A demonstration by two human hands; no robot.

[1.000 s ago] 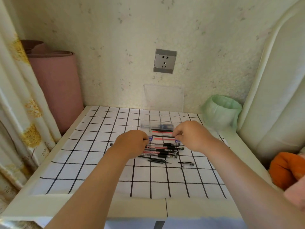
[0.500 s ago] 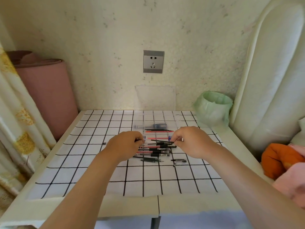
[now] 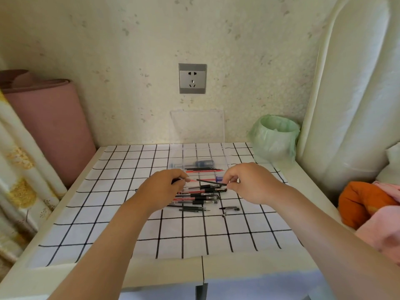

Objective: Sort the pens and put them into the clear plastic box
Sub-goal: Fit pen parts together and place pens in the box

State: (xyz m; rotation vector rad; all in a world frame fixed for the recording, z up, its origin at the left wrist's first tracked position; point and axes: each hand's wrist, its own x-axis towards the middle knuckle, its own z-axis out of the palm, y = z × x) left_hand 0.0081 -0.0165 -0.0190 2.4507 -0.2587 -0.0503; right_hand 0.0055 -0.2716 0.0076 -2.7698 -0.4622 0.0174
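A pile of black and red pens [image 3: 195, 198] lies on the checked cloth. Just behind it sits the clear plastic box [image 3: 225, 155], its open lid [image 3: 197, 126] leaning on the wall. Inside the box are a blue-capped item [image 3: 204, 163] and a few black and red pens [image 3: 204, 169]. My right hand [image 3: 249, 184] pinches one end of a thin black pen [image 3: 211, 182], held slanted just above the pile. My left hand [image 3: 165, 186] is closed over the pile's left side with a dark pen piece [image 3: 176, 180] showing at its fingertips.
A black pen clip part [image 3: 229, 208] lies alone right of the pile. A green-bagged bin [image 3: 275, 137] stands at the back right, a pink roll [image 3: 47, 126] at the left, orange and pink cloth [image 3: 368, 204] at the right edge. A socket [image 3: 192, 78] is on the wall.
Both hands have stayed over the pile. The thin black pen now shows in my right fingers, raised off the pile. The camera has shifted slightly.
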